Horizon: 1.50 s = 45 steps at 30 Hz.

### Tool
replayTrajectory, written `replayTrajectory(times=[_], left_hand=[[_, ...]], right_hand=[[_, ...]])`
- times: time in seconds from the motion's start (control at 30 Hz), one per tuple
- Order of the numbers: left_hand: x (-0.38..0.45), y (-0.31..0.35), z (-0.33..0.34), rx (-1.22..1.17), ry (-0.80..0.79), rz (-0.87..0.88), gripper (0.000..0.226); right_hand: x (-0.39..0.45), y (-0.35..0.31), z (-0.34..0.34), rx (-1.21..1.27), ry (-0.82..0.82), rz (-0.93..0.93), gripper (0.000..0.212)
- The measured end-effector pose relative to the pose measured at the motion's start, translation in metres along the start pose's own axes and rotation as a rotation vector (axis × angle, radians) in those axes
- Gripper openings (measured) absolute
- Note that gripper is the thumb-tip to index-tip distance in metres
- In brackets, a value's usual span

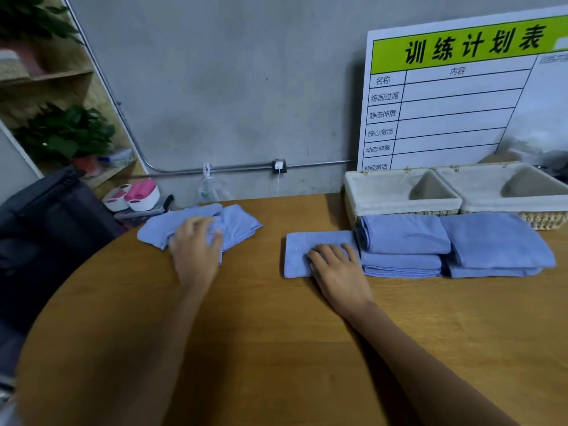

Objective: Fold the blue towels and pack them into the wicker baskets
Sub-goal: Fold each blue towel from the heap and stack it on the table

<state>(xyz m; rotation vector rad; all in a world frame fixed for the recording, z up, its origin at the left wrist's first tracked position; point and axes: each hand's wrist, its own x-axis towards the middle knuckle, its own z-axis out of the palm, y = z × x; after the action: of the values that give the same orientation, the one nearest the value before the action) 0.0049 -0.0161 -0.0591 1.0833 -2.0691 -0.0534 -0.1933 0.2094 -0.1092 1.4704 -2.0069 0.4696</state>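
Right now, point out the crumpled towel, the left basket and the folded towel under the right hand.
crumpled towel [236, 222], head view, on its bare right part.
left basket [381, 196], head view, on its front liner rim.
folded towel under the right hand [307, 241], head view, on its uncovered left part.

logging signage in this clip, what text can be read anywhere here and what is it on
All legible text is on the white board leaning against the wall behind the wicker baskets.
"训练计划表": its green header.
"名称": left column head.
"内容": right column head.
"练前过渡": row label.
"静态伸展": row label.
"核心激活": row label.
"动态伸展": row label.
"神经激活": bottom row, partly cut by a basket.
Grey text at the board's top right: too blurred.
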Motion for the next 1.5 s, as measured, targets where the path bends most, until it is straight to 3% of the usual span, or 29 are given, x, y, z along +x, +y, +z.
replayTrajectory(times=[0.07, 0.2, 0.33, 0.5, 0.53, 0.6, 0.67, 0.7, 0.77, 0.83, 0.97, 1.13, 1.2, 1.27, 1.3, 1.33, 1.4, 1.43, 1.47, 1.5], left_hand=[[0.022, -0.031, -0.003, 0.091, -0.002, -0.071, 0.037], [0.045, -0.061, 0.010, 0.165, -0.161, -0.152, 0.044], [0.055, -0.062, 0.007, 0.102, -0.059, 0.006, 0.020], [0.047, -0.027, -0.046, -0.063, 0.209, 0.116, 0.022], [0.037, -0.013, -0.054, -0.139, 0.162, 0.170, 0.024], [0.005, 0.012, -0.064, -0.278, -0.175, 0.343, 0.029], [-0.028, 0.026, -0.066, -0.337, -0.530, 0.411, 0.030], [-0.041, 0.025, -0.065, -0.323, -0.597, 0.423, 0.034], [-0.055, 0.015, -0.057, -0.264, -0.518, 0.445, 0.042], [-0.057, 0.007, -0.047, -0.181, -0.452, 0.441, 0.034], [-0.059, 0.005, -0.031, -0.100, -0.556, 0.288, 0.006], [-0.041, 0.009, -0.040, -0.086, -0.665, 0.193, 0.020], [-0.030, 0.017, -0.064, -0.220, -0.517, 0.200, 0.030], [-0.018, 0.029, -0.098, -0.361, -0.321, 0.223, 0.024], [-0.010, 0.033, -0.114, -0.386, -0.374, 0.258, 0.021], [-0.003, 0.035, -0.124, -0.363, -0.554, 0.299, 0.022], [-0.005, 0.032, -0.129, -0.226, -1.088, 0.290, 0.020], [-0.009, 0.028, -0.125, -0.209, -1.229, 0.220, 0.016], [-0.014, 0.023, -0.117, -0.235, -1.215, 0.144, 0.015], [-0.019, 0.019, -0.108, -0.275, -1.091, 0.095, 0.017]], right_hand=[[0.002, -0.002, 0.003, 0.021, -0.002, -0.042, 0.011], [0.000, -0.001, 0.003, 0.072, -0.017, -0.049, 0.016], [0.002, 0.000, 0.002, 0.085, -0.038, -0.035, 0.021], [0.001, 0.000, -0.003, 0.120, -0.022, -0.024, 0.021], [0.002, 0.001, -0.005, 0.128, -0.019, -0.023, 0.022], [0.001, -0.001, -0.012, 0.166, -0.007, -0.038, 0.024], [-0.003, -0.004, -0.019, 0.276, 0.008, -0.057, 0.025], [-0.007, -0.009, -0.023, 0.350, 0.000, -0.064, 0.026], [-0.015, -0.023, -0.031, 0.471, -0.039, -0.075, 0.028], [-0.021, -0.035, -0.035, 0.529, -0.105, -0.087, 0.028], [-0.025, -0.041, -0.034, 0.556, -0.275, -0.042, 0.035], [-0.025, -0.040, -0.036, 0.594, -0.326, -0.001, 0.036], [-0.024, -0.038, -0.040, 0.703, -0.309, 0.051, 0.033], [-0.019, -0.037, -0.049, 0.851, -0.241, 0.155, 0.027], [-0.014, -0.038, -0.053, 0.917, -0.184, 0.210, 0.024], [-0.008, -0.039, -0.055, 0.975, -0.136, 0.263, 0.022], [0.006, -0.044, -0.057, 1.026, -0.119, 0.328, 0.023], [0.012, -0.047, -0.057, 1.023, -0.152, 0.317, 0.024], [0.017, -0.050, -0.055, 1.010, -0.209, 0.288, 0.026], [0.020, -0.053, -0.050, 0.989, -0.271, 0.255, 0.027]])
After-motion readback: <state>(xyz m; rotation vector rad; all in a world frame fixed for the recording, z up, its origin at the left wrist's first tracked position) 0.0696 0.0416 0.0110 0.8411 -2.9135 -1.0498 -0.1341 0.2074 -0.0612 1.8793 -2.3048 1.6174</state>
